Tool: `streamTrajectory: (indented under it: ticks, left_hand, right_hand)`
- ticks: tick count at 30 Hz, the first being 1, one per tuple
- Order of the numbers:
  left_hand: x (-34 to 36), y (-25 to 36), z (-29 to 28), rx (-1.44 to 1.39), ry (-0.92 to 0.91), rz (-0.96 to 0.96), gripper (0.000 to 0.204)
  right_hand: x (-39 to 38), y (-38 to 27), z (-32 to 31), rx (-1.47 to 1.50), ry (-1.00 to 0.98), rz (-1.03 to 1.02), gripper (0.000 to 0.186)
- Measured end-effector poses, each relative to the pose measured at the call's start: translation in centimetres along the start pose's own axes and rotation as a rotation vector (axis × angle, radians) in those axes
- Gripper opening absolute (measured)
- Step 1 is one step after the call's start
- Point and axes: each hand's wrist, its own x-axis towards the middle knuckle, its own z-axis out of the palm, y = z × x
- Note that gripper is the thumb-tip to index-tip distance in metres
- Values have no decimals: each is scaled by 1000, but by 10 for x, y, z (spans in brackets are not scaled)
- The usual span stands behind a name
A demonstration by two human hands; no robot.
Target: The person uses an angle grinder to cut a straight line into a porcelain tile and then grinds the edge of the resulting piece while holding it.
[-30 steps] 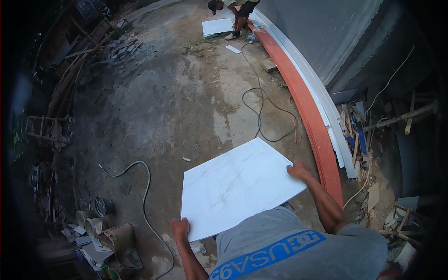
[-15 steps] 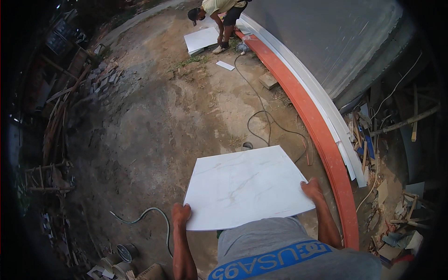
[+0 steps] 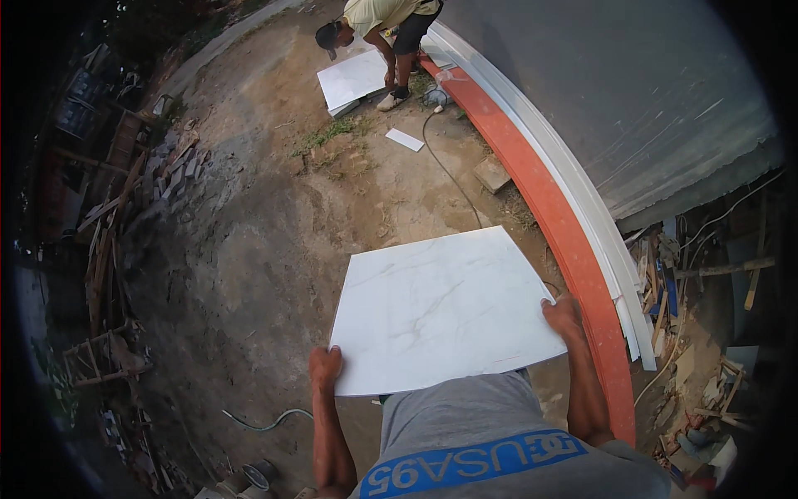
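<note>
A large white marble-patterned tile (image 3: 440,312) is held flat in front of my body, above the dirty ground. My left hand (image 3: 325,364) grips its near left corner, fingers wrapped on the edge. My right hand (image 3: 562,318) is closed on the right edge. Ahead, a co-worker (image 3: 382,18) in a pale yellow top and dark shorts bends over a small stack of similar white tiles (image 3: 349,77), one hand low by the stack's edge.
Long orange boards (image 3: 535,190) and white strips (image 3: 575,208) run along a grey wall (image 3: 623,83) on the right. A cable (image 3: 445,170), hose (image 3: 270,424), block (image 3: 492,173) and white offcut (image 3: 404,139) lie on the ground. Buckets (image 3: 256,476), wood scraps and rubble edge both sides.
The co-worker and tile stack appear nearer and further down in view as I have moved forward. The tile stays in both my hands and now sits somewhat higher in the picture than half a second ago.
</note>
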Motion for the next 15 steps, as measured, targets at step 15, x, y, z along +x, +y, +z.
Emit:
streamTrajectory:
  ticks: [15]
  left_hand:
    - [409, 498, -81, 354, -141, 498, 46]
  right_hand:
    - [251, -230, -44, 216, 65, 394, 60]
